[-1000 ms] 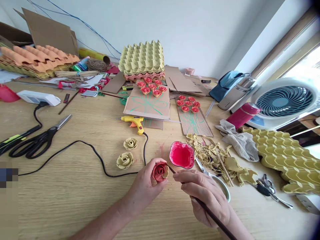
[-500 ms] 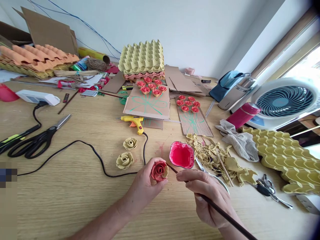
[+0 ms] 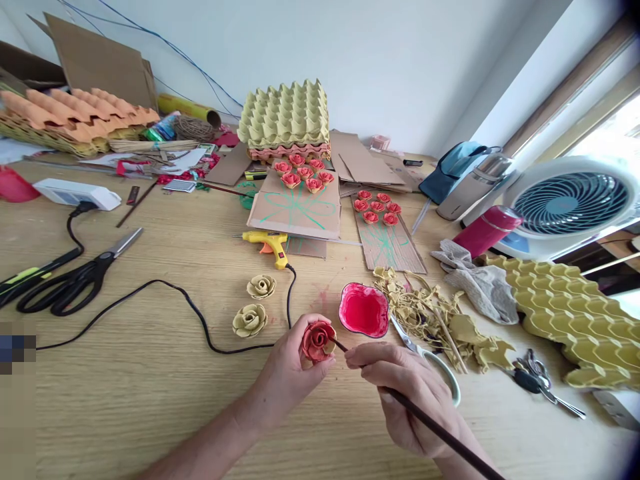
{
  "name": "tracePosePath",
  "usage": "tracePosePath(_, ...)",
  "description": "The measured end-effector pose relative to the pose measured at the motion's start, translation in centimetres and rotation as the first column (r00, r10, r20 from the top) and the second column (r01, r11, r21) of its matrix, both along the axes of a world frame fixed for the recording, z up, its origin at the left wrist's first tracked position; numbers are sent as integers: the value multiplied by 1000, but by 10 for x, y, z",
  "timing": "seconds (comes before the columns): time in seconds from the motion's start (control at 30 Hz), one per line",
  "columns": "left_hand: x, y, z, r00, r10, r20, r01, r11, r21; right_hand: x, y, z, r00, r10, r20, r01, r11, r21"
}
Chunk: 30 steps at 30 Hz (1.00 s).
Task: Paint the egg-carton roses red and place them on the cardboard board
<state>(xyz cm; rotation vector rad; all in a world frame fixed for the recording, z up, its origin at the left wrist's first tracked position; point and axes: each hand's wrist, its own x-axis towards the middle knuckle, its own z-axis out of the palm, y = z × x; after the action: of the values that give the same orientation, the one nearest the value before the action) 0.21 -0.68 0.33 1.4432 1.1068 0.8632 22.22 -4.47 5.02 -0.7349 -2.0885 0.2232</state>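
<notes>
My left hand (image 3: 290,373) is closed around a small cardboard rose (image 3: 317,340), mostly painted red with a bare yellow patch on its right side. My right hand (image 3: 405,393) pinches a long dark paintbrush (image 3: 430,423) whose tip touches the rose's right edge. Just beyond the rose sits a small cup of red paint (image 3: 364,310). Two unpainted yellow roses (image 3: 250,320) (image 3: 261,287) lie on the wooden table (image 3: 150,380) to the left.
A yellow glue gun (image 3: 270,243) with a black cord lies behind. Black scissors (image 3: 70,283) at left, small scissors (image 3: 425,353) and egg-carton scraps (image 3: 425,310) at right. Cardboard panels with red roses (image 3: 303,193) (image 3: 380,220), stacked egg trays (image 3: 285,120), a fan (image 3: 570,203).
The brush tip has moved in from beside the rose to touch its right edge; more of the rose is red now. My left hand has turned the rose slightly.
</notes>
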Motion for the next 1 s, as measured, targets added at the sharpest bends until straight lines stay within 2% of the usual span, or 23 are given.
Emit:
tracePosePath(0.1,0,0,2,1000,-8,-3,8,1000,4,-2,3,2,998,22,64,-20,999,-32)
tracePosePath(0.17,0,0,2,1000,-5,-10,5,1000,3,-2,4,3,997,-5,72,5,1000,-8)
tracePosePath(0.3,-1,0,1,1000,-3,-2,3,1000,-8,2,0,3,997,-77,-1,77,996,47)
tracePosePath(0.47,0,0,-2,1000,-1,22,1,1000,-28,1,0,4,1000,-22,-20,21,999,-25)
tracePosePath(0.63,0,1,-4,1000,-6,27,7,999,-32,5,0,-2,997,-47,-61,46,999,-19)
tracePosePath(0.83,2,1,-4,998,-21,56,24,998,-49,5,-1,-4,996,-5,-84,3,1000,-27)
tracePosePath(1.0,1,2,-7,998,-22,56,24,999,-45,6,1,-4,981,-84,-172,78,996,-37)
